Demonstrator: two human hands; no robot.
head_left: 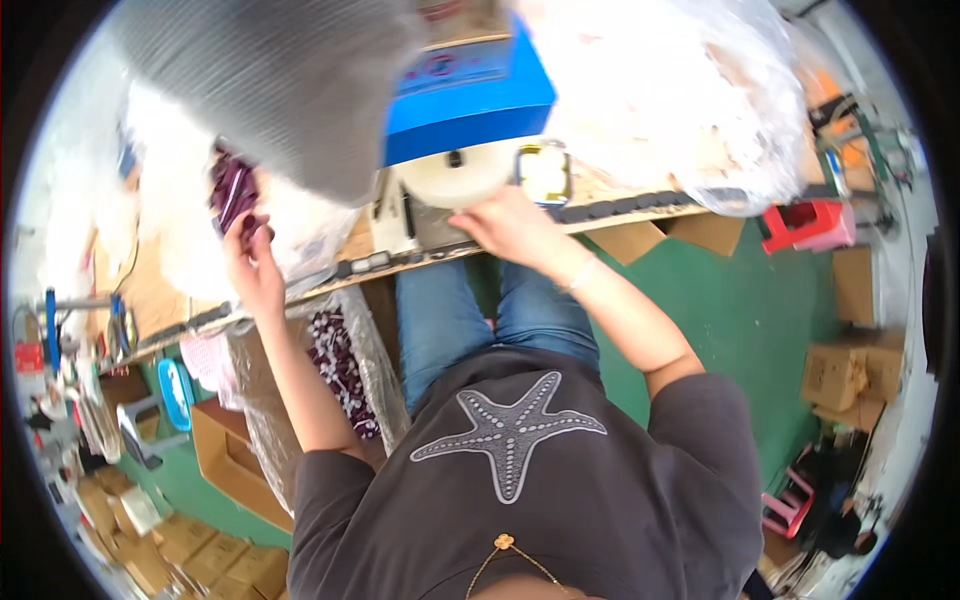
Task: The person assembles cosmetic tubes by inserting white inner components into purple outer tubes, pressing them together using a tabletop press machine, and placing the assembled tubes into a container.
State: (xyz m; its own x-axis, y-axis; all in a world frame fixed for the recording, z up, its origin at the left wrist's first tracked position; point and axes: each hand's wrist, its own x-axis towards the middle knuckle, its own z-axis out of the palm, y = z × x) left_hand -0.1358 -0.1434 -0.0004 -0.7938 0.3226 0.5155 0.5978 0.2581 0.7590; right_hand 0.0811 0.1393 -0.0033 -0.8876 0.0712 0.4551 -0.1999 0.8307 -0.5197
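Observation:
My left hand (254, 272) is raised over the left part of the table, thumb and fingers closed on the lower end of a shiny dark purple fabric piece (235, 190). What the piece is, I cannot tell. My right hand (508, 228) rests at the table's front edge, just below a round white disc (455, 180) on a blue box-shaped machine (470, 110). Its fingers are drawn together over a grey metal plate (435, 228). Anything between them is too small or hidden to make out. A blurred grey ribbed shape (280, 80) covers part of the machine's left side.
Below the table at left, a plastic-lined box holds many purple and white pieces (345, 370). Clear plastic wrap (740, 150) lies at the right of the table, beside a small yellow-rimmed container (543, 172). A red stool (795, 225) and cardboard boxes (850, 380) stand on the right.

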